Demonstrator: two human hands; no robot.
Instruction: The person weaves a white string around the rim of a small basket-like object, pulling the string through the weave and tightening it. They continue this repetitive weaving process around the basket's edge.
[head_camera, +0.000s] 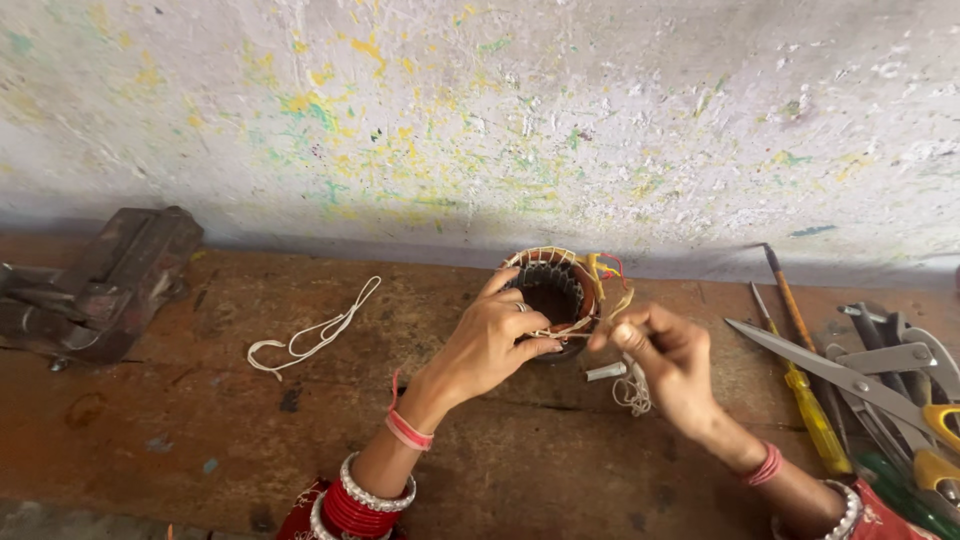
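Scene: a worn wooden workbench (200, 440) seen from above, set against a paint-flecked wall (480, 110).
Main object: a small round motor stator (553, 292) stands upright at the middle of the bench, towards the far edge, its open bore facing up. Copper windings line the inside; yellow sleeving and thin wires stick out at its right rim.
Left hand: the left hand (492, 340) comes in from the near left and grips the stator's near-left rim, fingers curled over the edge, thumb on the outside.
Right hand: the right hand (668, 358) sits just right of the stator, a little nearer, fingers pinched shut on a pale lacing cord (565, 331).
Key relation: the cord runs almost level, left to right, from the stator's near rim to the pinching right fingers. The stator lies to the left and slightly beyond the right hand; the left hand is the closer one, already touching it.
Loose cord: more cord hangs in loops (632, 392) below the right hand.
Left side: a spare white cord (315, 333) lies on the bench; a rusty vise (100, 285) sits at the far left.
Right side: scissors (850, 380), screwdrivers (810, 400) and other tools, well apart from both hands.
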